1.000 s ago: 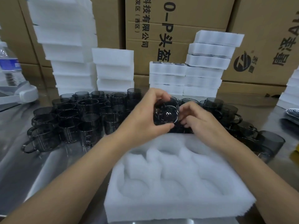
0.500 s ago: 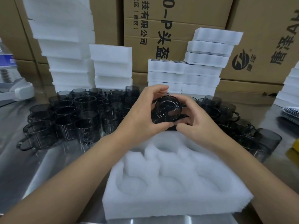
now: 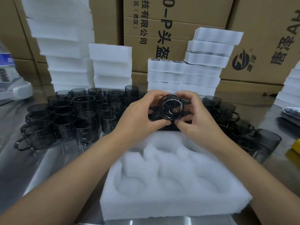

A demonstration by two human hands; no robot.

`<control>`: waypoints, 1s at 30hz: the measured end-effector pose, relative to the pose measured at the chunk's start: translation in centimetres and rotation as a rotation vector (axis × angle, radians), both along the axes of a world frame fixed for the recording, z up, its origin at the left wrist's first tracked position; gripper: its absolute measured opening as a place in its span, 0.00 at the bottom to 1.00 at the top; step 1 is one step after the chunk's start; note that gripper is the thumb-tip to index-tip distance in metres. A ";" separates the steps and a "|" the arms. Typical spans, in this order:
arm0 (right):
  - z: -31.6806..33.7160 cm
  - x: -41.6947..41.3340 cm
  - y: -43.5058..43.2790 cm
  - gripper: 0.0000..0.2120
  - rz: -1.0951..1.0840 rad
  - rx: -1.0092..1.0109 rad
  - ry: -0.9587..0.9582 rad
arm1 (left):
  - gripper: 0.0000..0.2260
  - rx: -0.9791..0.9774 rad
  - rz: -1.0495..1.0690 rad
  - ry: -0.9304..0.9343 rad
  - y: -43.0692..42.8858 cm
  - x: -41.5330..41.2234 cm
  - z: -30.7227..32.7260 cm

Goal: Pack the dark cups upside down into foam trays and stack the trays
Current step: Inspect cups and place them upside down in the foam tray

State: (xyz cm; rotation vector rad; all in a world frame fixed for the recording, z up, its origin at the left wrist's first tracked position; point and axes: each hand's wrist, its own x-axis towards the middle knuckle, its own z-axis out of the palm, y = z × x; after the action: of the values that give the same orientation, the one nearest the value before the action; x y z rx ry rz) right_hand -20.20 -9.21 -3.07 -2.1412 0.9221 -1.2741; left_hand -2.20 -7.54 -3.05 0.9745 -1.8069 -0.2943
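Note:
A dark glass cup is held up above the far edge of a white foam tray, its round end turned towards me. My left hand grips it from the left, fingers over the top and thumb beneath. From the right, my right hand holds it with curled fingers and thumb. The tray's round pockets hold no cups. Many more dark cups stand on the metal table to the left, and others to the right.
Stacks of white foam trays rise behind the cups, with a taller stack at the left. Cardboard boxes form the back wall. A yellow item and a pile of bags lie at the right edge.
Both hands have lifted the cup slightly and turned it, so its round end faces me more squarely. The right hand's fingers shifted higher round the cup.

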 end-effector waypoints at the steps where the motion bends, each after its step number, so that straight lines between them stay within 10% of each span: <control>1: 0.1 0.0 0.1 0.33 -0.003 -0.024 0.019 | 0.28 -0.016 -0.003 -0.012 0.1 0.0 0.1; 17: 0.4 0.0 0.2 0.28 -0.095 -0.015 -0.007 | 0.23 0.079 -0.083 0.132 -0.2 0.1 0.1; 30: 4.8 0.1 0.6 0.31 -0.074 -0.042 0.453 | 0.16 0.079 -0.032 0.144 -0.1 1.2 1.1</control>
State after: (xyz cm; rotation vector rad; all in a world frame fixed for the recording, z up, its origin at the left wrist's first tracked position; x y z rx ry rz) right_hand -20.12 -8.61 1.72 -2.5028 1.1687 -0.8558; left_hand -0.97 -7.65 -1.90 0.9557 -1.6912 -0.4476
